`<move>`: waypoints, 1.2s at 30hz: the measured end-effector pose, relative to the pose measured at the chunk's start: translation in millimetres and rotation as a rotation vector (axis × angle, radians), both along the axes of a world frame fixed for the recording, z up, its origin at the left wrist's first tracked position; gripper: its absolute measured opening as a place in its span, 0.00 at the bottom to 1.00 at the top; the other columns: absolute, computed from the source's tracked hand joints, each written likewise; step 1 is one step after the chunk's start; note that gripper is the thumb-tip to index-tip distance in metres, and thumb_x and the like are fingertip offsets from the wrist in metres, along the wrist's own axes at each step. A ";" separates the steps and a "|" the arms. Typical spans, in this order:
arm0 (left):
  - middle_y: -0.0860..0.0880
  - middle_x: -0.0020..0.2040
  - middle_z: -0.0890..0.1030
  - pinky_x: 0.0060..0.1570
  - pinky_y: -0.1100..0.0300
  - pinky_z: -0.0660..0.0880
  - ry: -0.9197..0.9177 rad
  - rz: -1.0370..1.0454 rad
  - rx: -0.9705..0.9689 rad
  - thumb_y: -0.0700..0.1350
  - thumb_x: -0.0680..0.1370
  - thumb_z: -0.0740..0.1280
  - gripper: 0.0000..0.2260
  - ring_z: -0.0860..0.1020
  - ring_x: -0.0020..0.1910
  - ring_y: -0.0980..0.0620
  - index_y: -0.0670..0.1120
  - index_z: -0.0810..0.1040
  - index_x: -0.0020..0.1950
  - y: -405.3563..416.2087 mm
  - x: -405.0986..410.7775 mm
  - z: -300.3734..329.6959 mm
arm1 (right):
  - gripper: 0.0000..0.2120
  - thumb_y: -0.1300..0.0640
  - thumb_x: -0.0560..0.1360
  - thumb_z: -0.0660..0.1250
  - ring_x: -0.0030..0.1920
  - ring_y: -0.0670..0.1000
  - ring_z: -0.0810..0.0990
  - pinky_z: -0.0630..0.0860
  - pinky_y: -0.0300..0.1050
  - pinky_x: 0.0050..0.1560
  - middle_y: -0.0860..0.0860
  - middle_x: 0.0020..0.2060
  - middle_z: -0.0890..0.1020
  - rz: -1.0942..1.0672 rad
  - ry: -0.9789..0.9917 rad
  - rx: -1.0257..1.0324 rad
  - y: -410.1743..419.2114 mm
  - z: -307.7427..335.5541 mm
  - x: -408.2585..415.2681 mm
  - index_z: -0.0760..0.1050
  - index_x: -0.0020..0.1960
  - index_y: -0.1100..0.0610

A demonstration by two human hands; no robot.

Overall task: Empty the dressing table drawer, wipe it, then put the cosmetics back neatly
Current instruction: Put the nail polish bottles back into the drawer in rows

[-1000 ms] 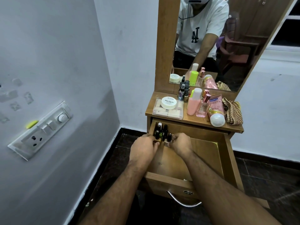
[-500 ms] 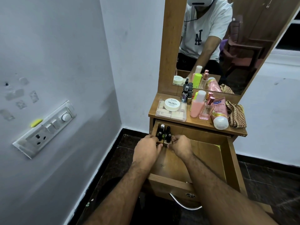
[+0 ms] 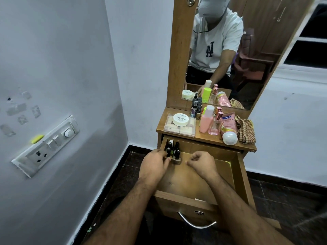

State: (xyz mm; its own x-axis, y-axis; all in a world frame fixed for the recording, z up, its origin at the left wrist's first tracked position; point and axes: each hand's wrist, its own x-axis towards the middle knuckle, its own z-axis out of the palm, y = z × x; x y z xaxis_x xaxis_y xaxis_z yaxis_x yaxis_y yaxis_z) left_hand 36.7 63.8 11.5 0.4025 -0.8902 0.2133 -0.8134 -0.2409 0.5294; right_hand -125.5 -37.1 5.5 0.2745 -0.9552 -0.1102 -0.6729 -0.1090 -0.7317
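The left hand point(image 3: 155, 162) pinches a nail polish bottle point(image 3: 176, 157) into the cluster at the drawer's point(image 3: 203, 177) eleven o'clock corner, for neat rows; the right hand point(image 3: 200, 161) is curled, empty.

On the left wall I see a switchboard point(image 3: 46, 145) with a dial and a socket; a yellow tag point(image 3: 37, 138) sits at its upper edge. Tape scraps point(image 3: 16, 109) cling above. Dark floor tiles point(image 3: 290, 195) meet a white skirting.

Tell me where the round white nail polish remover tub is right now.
In the head view, the round white tub sits on a clear plastic box at the left end of the dressing table top, left of the pink bottle.
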 end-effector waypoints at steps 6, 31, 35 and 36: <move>0.52 0.60 0.81 0.60 0.62 0.73 0.040 -0.044 -0.067 0.50 0.80 0.66 0.14 0.78 0.57 0.56 0.49 0.80 0.64 7.7 -6.1 14.4 | 0.05 0.52 0.70 0.78 0.44 0.44 0.80 0.76 0.42 0.44 0.45 0.39 0.83 0.004 -0.060 -0.066 10.0 35.0 -45.3 0.82 0.41 0.50; 0.48 0.58 0.83 0.55 0.58 0.77 0.283 0.042 -0.170 0.48 0.78 0.71 0.14 0.81 0.52 0.51 0.47 0.81 0.62 -50.6 -12.2 89.0 | 0.08 0.55 0.73 0.74 0.43 0.51 0.83 0.82 0.56 0.48 0.47 0.36 0.82 0.017 -0.199 -0.168 -11.3 122.9 -23.2 0.78 0.36 0.50; 0.50 0.55 0.84 0.56 0.60 0.76 0.318 0.037 -0.200 0.45 0.77 0.71 0.13 0.81 0.51 0.53 0.46 0.81 0.61 -83.7 4.7 110.7 | 0.03 0.59 0.75 0.72 0.43 0.48 0.81 0.79 0.37 0.47 0.48 0.41 0.83 0.007 -0.203 -0.296 -44.6 166.8 3.3 0.80 0.43 0.53; 0.51 0.53 0.84 0.54 0.61 0.75 0.333 0.038 -0.204 0.45 0.77 0.72 0.13 0.80 0.51 0.54 0.46 0.81 0.61 -92.2 7.4 116.1 | 0.03 0.60 0.75 0.71 0.43 0.46 0.80 0.75 0.32 0.47 0.47 0.40 0.83 -0.006 -0.167 -0.357 -54.1 179.9 8.7 0.80 0.43 0.54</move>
